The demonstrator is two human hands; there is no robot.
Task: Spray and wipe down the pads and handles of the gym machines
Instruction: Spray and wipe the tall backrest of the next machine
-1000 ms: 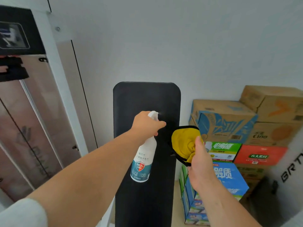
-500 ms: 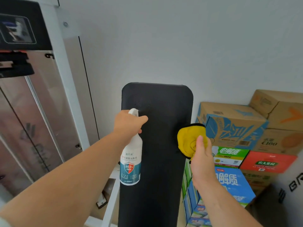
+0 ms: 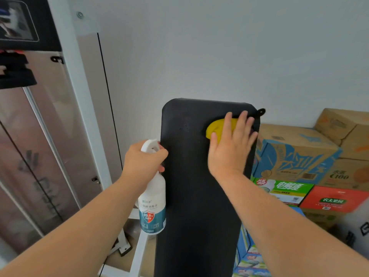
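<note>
A long black back pad (image 3: 195, 196) stands upright in front of me against the white wall. My right hand (image 3: 229, 148) lies flat on its upper right part, fingers spread, pressing a yellow cloth (image 3: 216, 126) with a black edge against the pad. Most of the cloth is hidden under the palm. My left hand (image 3: 143, 160) grips the neck and trigger of a white spray bottle (image 3: 152, 200) with a teal label, held just left of the pad's edge, hanging downward.
The machine's white frame post (image 3: 83, 100) and smoked weight-stack panel (image 3: 40, 156) stand at the left. Stacked cardboard and coloured drink boxes (image 3: 299, 156) fill the right side beside the pad. A white frame bar (image 3: 139, 254) runs below the bottle.
My right hand has moved from beside the pad's right edge up onto its top, flattening the cloth against it. My left hand has drawn the bottle left, off the pad.
</note>
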